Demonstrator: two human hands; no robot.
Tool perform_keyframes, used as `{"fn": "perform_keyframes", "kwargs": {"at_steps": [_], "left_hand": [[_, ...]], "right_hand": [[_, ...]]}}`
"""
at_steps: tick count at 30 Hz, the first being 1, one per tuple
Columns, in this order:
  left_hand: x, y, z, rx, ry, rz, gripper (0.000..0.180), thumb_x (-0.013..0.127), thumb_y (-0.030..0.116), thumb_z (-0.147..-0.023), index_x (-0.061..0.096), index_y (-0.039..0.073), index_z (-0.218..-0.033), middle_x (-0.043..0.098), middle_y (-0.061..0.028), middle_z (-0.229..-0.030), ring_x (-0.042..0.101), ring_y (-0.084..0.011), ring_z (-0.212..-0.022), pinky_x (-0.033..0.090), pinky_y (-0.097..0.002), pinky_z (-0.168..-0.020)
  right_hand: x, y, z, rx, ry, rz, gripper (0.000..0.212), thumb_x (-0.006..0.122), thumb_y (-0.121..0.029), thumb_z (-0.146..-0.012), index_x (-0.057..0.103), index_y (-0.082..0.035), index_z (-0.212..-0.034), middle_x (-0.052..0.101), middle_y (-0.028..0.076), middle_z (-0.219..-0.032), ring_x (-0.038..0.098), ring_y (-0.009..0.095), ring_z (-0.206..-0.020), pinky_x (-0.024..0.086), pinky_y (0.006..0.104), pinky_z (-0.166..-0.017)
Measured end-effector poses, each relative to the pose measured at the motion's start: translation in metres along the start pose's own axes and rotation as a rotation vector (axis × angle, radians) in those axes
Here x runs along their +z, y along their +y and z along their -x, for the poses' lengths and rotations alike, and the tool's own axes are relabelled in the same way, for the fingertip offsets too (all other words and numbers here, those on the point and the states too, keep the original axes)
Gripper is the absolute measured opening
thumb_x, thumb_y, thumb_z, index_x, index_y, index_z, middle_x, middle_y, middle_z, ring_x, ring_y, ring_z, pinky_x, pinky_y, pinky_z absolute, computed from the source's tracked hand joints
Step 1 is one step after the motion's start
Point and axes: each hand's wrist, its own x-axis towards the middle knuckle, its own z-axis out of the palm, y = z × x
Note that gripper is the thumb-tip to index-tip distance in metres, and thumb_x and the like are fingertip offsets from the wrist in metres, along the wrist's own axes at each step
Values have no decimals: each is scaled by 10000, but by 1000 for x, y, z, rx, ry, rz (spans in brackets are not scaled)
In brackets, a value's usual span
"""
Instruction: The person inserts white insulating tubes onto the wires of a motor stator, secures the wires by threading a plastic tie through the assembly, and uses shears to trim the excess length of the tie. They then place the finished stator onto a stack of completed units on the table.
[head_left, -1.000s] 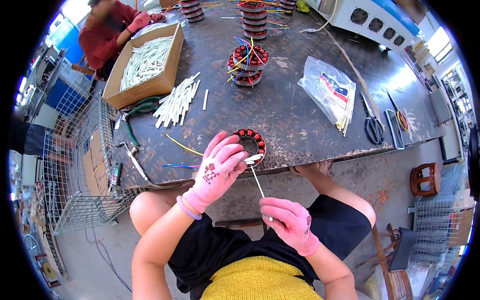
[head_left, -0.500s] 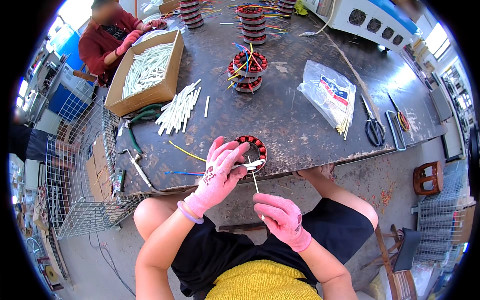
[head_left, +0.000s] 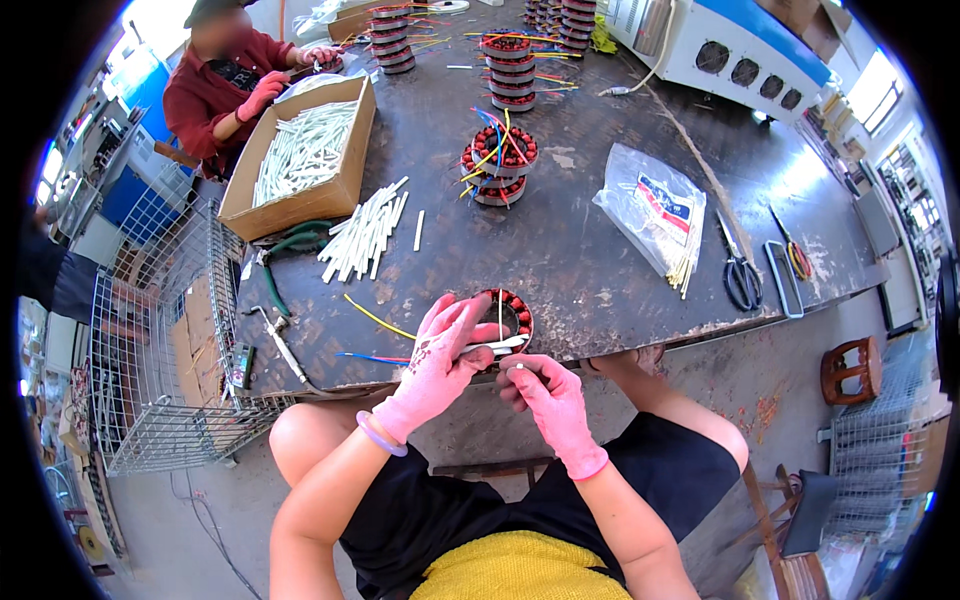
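At the table's near edge lies a motor stator [head_left: 522, 312], a ring with red windings; yellow, blue and red wires trail from its left. My left hand [head_left: 440, 355], in a pink glove, is closed on the stator's left side, partly covering it. Between its thumb and fingers, white pieces with rounded ends [head_left: 508, 343] reach over the ring. A thin white stick [head_left: 501, 308] stands up across the ring's opening. Just below the stator, my gloved right hand [head_left: 552, 405] pinches the stick, a small white end showing at its fingertips. How stick and windings meet is hidden.
White tubes [head_left: 365, 232] lie in a pile before a cardboard box [head_left: 290, 205] of more. Stacked stators [head_left: 500, 160] stand beyond. At right are a plastic bag [head_left: 655, 215], scissors [head_left: 741, 275] and tweezers [head_left: 783, 280]; at left, pliers [head_left: 285, 250]. A co-worker [head_left: 225, 90] sits far left.
My right hand has moved up and closer to the stator, and the white stick now reaches farther up across the ring. My left hand stays at the stator. The view has shifted slightly.
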Motion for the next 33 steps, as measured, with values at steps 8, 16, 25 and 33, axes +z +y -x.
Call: {"fn": "perform_keyframes", "kwargs": {"at_steps": [8, 16, 25, 33], "left_hand": [[6, -3, 1, 120, 116, -62, 414, 738, 40, -774, 729, 183, -1162, 721, -7, -1074, 522, -267, -1285, 285, -475, -1169], [6, -2, 1, 129, 147, -59, 395, 738, 91, -795, 726, 219, -1169, 726, -7, -1065, 554, -275, -1246, 310, -476, -1155], [7, -4, 0, 146, 159, -99, 391, 755, 97, -770, 735, 213, -1143, 731, -1, -1042, 576, -276, -1215, 345, -480, -1133], [8, -4, 0, 154, 163, -95, 377, 738, 80, -780, 733, 200, -1137, 728, -1, -1048, 573, -278, -1221, 338, -483, -1139]], "right_hand": [[-1, -6, -2, -49, -75, 31, 191, 595, -200, -1005, 658, -25, -1049, 643, -3, -869, 556, 45, -741, 446, 202, -665], [0, -4, -1, -81, -88, 1, 209, 601, -224, -1007, 648, -22, -1032, 612, -10, -840, 524, 39, -725, 432, 202, -658], [3, -9, 0, -81, -87, -10, 199, 600, -212, -1003, 655, -22, -1022, 605, -16, -810, 503, 34, -695, 403, 196, -623], [11, -12, -7, -13, 24, 89, 196, 588, -190, -996, 656, -10, -960, 576, -33, -742, 481, 30, -649, 378, 195, -585]]}}
